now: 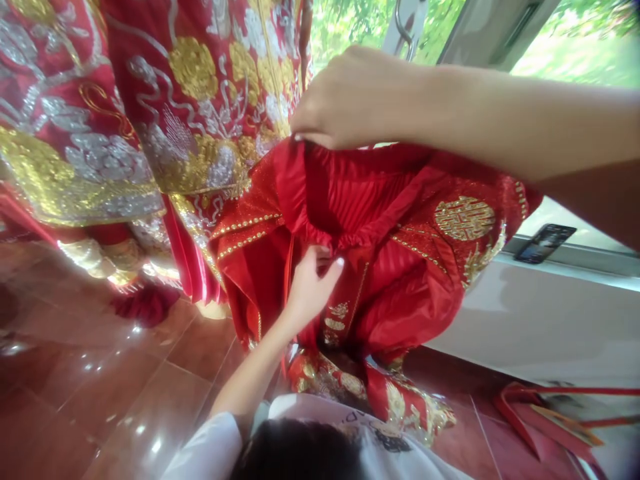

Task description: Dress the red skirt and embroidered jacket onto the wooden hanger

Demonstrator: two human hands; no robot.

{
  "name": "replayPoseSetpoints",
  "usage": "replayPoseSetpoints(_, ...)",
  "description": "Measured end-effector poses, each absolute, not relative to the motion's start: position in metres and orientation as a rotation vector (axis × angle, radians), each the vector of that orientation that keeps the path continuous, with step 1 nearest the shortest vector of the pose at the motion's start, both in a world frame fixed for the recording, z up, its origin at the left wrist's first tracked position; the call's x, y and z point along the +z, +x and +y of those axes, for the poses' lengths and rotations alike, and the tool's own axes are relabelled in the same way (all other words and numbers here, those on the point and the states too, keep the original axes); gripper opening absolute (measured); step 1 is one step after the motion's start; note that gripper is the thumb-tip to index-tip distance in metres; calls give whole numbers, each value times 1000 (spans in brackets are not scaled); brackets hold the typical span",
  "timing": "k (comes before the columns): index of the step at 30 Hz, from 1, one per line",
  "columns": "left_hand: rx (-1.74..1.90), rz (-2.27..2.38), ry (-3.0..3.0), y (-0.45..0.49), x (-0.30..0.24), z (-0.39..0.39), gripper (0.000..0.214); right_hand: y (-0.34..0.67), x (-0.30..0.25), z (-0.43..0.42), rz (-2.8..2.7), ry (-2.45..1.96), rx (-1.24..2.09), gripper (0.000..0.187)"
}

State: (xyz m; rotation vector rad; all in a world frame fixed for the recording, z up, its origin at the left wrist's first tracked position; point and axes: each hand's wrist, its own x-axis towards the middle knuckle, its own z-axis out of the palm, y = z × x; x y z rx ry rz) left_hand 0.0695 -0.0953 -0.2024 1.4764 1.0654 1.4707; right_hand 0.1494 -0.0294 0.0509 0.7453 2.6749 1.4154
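Observation:
A red skirt (pixel 420 300) with a gathered waistband, rows of gold beads and a round gold emblem hangs in front of me, its waist opening towards me. My right hand (pixel 350 100) reaches across from the right and is closed on the far edge of the waistband. At the near edge, my left hand (pixel 313 287) has its fingers closed on the gathered cloth, with the thumb a little apart. Ribbed red lining shows inside the opening between the two hands. The fingertips of the left hand are partly hidden in the cloth.
Red garments (pixel 195 73) with gold and silver embroidery hang at the left. A phone (pixel 545 243) lies on the window ledge at the right. Red bags or boxes (pixel 550 420) stand at the lower right on the glossy tiled floor (pixel 130 400).

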Motion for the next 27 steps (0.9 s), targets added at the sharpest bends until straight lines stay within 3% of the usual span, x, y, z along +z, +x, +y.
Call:
replayPoseSetpoints(3, 1508, 1090, 1472, 74, -203, -86, 25, 150, 50, -27, 2771, 719, 1307, 31)
replayPoseSetpoints(6, 1582, 1126, 1469, 79, -203, -78, 21, 155, 39, -28, 2725, 541, 1379, 60)
replayPoseSetpoints(10, 1687, 1294, 1576, 78, -203, -90, 31, 158, 26, -30, 2640, 498, 1586, 49)
replayPoseSetpoints(12, 1741, 1336, 1636, 73, -201, -106, 41, 156, 27, -28, 2705, 590, 1535, 49)
replayPoseSetpoints(16, 1891, 1254, 1570, 56, -194, -144, 48, 149, 40, -22, 2825, 720, 1447, 23)
replayPoseSetpoints(19, 1889, 1136, 1419, 47, -185, -169, 50, 140, 50, -16, 2816, 786, 1403, 24)
replayPoseSetpoints(27, 1856, 860, 1064, 24, -151, -181, 59, 122, 67, 14, 2985, 1206, 479, 46)
